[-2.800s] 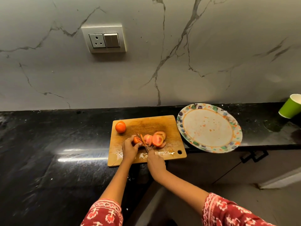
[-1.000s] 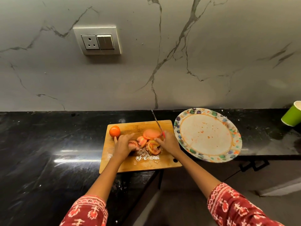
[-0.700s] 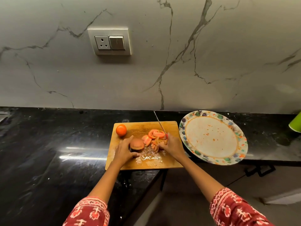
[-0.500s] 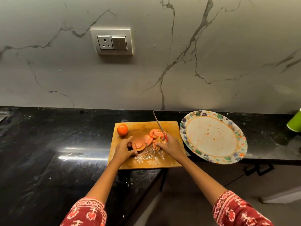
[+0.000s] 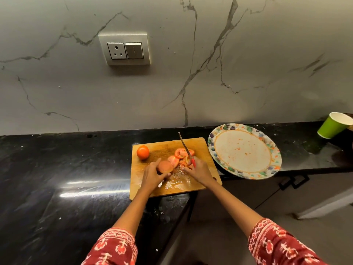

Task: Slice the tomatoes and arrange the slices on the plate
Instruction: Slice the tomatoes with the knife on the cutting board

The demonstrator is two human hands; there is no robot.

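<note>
Tomato slices (image 5: pixel 180 156) lie heaped mid-board, cutting now paused — the knife (image 5: pixel 185 148) has swung blade-up in the right hand (image 5: pixel 198 172), gripped by its red handle. The left hand (image 5: pixel 153 175) has picked up what looks like the end piece (image 5: pixel 165 166), pinching it. Plating comes next: the plate (image 5: pixel 215 138) holds no slices. One whole tomato (image 5: pixel 142 152) waits on the wet cutting board (image 5: pixel 202 150), set on a black counter (image 5: pixel 66 169) beneath a marble wall (image 5: pixel 248 64).

A green paper cup (image 5: pixel 333 124) sits tilted at the far right of the black stone counter (image 5: pixel 63 169), its base possibly propped on something cut off by the frame edge. On the grey marble wall (image 5: pixel 229 64) behind, a metal plate (image 5: pixel 124 48) carries 1 socket and 1 switch. A dark cabinet handle (image 5: pixel 294 181) shows below the counter edge.
</note>
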